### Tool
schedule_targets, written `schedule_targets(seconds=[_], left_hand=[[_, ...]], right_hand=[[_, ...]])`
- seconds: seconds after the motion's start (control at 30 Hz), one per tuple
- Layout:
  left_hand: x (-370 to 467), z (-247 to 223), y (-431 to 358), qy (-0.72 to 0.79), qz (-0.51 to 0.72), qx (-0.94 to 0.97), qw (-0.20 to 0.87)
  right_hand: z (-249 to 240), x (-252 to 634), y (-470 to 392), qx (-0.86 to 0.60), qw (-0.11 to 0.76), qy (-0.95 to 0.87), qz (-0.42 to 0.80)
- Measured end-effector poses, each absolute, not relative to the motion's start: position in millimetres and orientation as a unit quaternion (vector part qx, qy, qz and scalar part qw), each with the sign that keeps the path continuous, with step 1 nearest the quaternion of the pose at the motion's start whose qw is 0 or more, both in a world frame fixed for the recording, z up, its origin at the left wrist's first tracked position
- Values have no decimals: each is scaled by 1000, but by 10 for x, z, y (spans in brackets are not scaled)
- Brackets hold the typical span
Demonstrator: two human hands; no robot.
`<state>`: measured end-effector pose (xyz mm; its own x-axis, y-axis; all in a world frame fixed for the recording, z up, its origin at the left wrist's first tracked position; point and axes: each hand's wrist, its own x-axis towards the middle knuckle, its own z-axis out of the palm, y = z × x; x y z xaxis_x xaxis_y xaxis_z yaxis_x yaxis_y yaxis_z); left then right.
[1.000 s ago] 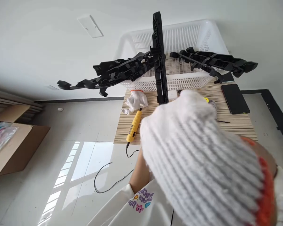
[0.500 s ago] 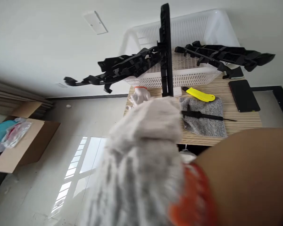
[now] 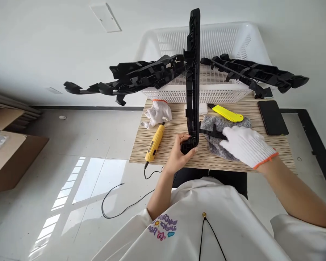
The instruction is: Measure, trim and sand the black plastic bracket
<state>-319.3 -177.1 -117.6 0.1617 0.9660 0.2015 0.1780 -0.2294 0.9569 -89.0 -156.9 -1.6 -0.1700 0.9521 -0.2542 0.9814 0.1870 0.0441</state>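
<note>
Fingers of the bare left hand are clamped around the near end of the long black plastic rail, which runs away across the desk towards the white basket. The gloved right hand rests its fingers, loosely together, on the black pointed tool lying on the grey cloth. Gripping the tool by its handle while keeping the rail steady seems wise.

no text reads clearly: the colourful sleeve print and the yellow tool's label stay illegible.
</note>
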Motion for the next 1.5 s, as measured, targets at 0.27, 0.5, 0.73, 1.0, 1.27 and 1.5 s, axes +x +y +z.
schedule_targets(seconds=[0.27, 0.5, 0.73, 1.0, 1.27, 1.5], left_hand=[[-3206, -1131, -1780, 481, 456, 631, 404], [-3253, -1125, -1809, 498, 450, 628, 394], [-3254, -1133, -1799, 499, 448, 633, 387], [-3215, -1066, -1795, 521, 434, 618, 399], [-3199, -1057, -1803, 529, 403, 619, 417], [-3216, -1042, -1789, 516, 384, 639, 421]], right_hand=[[-250, -643, -1563, 634, 191, 748, -28], [-212, -522, -1505, 640, 161, 751, -18], [-177, -350, -1618, 638, 35, 769, 13], [-168, -459, -1584, 614, -21, 789, 13], [-228, -719, -1339, 592, 39, 805, 13], [-192, -635, -1263, 566, 36, 824, 2]])
